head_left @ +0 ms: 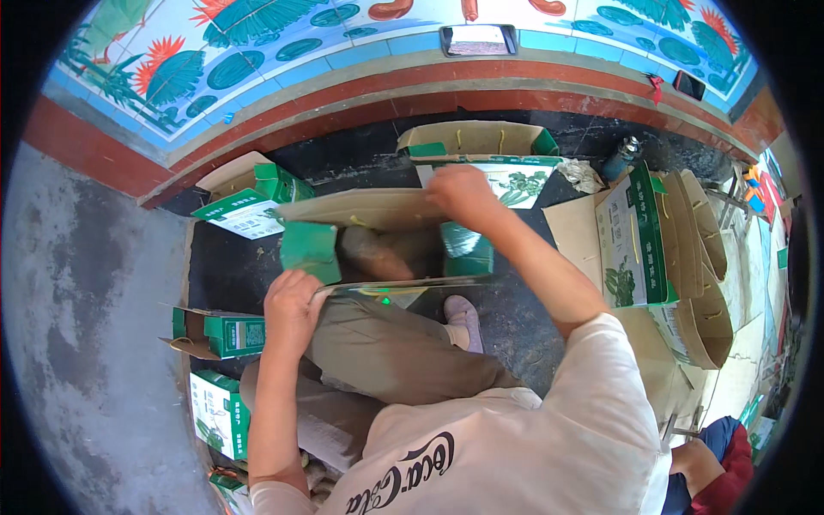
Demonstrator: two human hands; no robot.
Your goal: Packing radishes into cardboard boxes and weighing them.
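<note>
Soft, fairly bright light covers the scene, palest among the flattened cardboard [738, 369] at right, where colours look washed out. The open box [369, 206] is dim and shadowed inside, and its brown contents [374, 254] smear with blur. A whitish sheen lies on its right green flap [469, 249]. Fisheye distortion bends the red wall base [94, 146] into an arc; black rings the view.
</note>
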